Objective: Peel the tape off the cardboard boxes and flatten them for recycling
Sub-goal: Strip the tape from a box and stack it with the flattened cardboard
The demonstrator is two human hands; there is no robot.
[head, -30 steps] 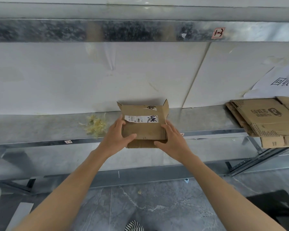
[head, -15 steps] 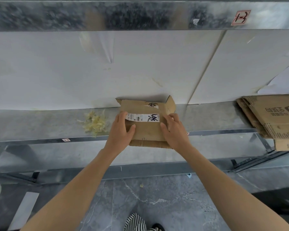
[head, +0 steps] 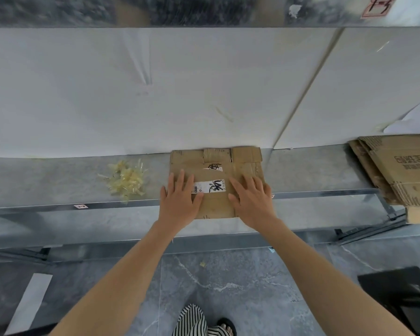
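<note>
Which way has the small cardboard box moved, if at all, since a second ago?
Yes: the box went down and away, now flat on the metal shelf, reaching the white wall.

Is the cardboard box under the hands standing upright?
No: the box lies flat on the shelf, with the left hand and right hand pressing on it.

1. Brown cardboard box (head: 215, 206): flattened, lying on the metal worktop (head: 58, 180) against the white wall, its near edge overhanging the front. A white printed label (head: 209, 186) is stuck across its top.
2. Peeled tape (head: 126, 181): a yellowish clump, left of the box and apart from it.
3. Flattened boxes (head: 403, 166): stacked at far right.
</note>
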